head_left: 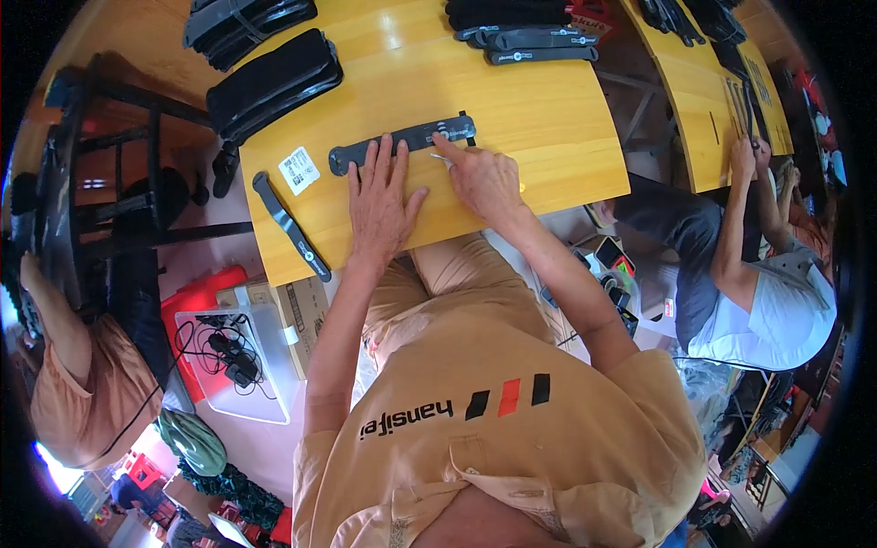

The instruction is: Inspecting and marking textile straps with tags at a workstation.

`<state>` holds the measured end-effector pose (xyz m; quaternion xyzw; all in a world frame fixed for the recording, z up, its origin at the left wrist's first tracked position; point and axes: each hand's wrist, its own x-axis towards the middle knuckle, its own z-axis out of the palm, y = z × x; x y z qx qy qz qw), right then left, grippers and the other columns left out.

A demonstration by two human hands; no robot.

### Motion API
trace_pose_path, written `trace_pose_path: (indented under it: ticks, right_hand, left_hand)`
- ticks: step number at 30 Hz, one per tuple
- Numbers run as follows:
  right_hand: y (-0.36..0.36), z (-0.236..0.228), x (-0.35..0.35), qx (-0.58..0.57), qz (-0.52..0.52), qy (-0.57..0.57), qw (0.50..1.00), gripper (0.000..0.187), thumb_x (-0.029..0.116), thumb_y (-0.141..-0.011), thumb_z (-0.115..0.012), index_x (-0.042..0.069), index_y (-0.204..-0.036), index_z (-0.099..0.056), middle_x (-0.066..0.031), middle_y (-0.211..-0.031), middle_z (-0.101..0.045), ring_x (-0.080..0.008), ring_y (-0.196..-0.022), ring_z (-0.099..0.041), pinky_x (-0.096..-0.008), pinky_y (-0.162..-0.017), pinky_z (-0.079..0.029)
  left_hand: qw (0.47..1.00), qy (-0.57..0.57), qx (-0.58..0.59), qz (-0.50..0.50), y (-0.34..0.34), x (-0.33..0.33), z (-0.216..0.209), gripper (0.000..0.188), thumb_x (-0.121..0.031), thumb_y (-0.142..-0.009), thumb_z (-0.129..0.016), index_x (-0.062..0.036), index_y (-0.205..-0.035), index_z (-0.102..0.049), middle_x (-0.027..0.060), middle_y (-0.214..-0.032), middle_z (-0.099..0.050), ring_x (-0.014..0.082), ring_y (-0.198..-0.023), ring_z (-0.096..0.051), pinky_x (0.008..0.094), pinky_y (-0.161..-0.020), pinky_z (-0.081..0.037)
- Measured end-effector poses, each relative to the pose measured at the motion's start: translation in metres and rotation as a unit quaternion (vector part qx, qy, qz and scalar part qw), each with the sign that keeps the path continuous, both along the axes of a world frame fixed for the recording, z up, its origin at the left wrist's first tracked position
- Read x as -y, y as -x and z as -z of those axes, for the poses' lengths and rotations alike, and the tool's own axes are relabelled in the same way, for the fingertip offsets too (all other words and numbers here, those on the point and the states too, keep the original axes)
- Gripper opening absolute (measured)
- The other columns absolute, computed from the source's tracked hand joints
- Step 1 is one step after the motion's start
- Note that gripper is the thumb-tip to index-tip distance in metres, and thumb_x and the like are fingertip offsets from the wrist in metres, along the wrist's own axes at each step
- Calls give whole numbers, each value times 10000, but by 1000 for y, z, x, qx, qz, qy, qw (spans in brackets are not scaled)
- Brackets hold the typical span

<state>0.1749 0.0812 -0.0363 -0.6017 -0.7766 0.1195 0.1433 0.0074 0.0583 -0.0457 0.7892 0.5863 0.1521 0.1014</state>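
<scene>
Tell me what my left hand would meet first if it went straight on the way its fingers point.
Your left hand already seems to rest on the dark strap; beyond that, the way looks free over the yellow tabletop, though height is hard to judge.

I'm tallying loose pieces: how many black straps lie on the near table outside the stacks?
2: middle strap, touched by left hand and right hand; left strap near the table's edge.

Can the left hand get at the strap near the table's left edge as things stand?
Probably yes: nothing appears to stand between the left hand and the left-edge strap; the white label lies farther off. Its fingers rest on another strap, though.
</scene>
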Motion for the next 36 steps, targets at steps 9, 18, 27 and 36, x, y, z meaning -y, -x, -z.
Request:
trace_pose_path:
  ticks: [9, 18, 27, 36]
  right_hand:
    - [-35, -11, -6, 51, 58, -4, 997, 354, 164, -740, -542, 164, -1089, -594, -145, -665, -613, -289, -584, -603, -404, -545, -484]
    - [-64, 11, 12, -124, 132, -104, 978, 315, 64, -726, -529, 89, -1026, -619, -194, -831, -622, -341, -703, -607, -412, -644, -483]
    - [-55, 9, 19, -198, 93, -135, 966, 282, 40, -744, -523, 57, -1008, -621, -201, -852, -621, -329, -707, -618, -382, -635, -487]
    - [42, -45, 83, -365, -24, 253, 896, 307, 42, -767, -572, 13, -1072, -557, -98, -691, -552, -161, -632, -542, -265, -616, -453]
  left_hand:
    - [1000, 5, 8, -6, 3, 0, 0, 639, -316, -799, -555, -117, -1350, -300, 89, -1423, -219, 267, -1308, -204, 485, -1043, -145]
    - [973, -114, 177, -96, 35, 16, -36, 517, -144, -755, -603, -30, -1226, -421, 175, -1287, -371, 332, -1192, -354, 422, -974, -296]
    - [908, 49, 90, -406, 95, 59, -39, 450, -304, -663, -707, 8, -929, -521, 146, -630, -600, 340, -640, -597, 412, -622, -461]
    - [682, 140, 616, -368, 98, 71, -24, 151, -48, -717, -647, -71, -808, -528, -48, -604, -488, 13, -464, -397, 165, -377, -266]
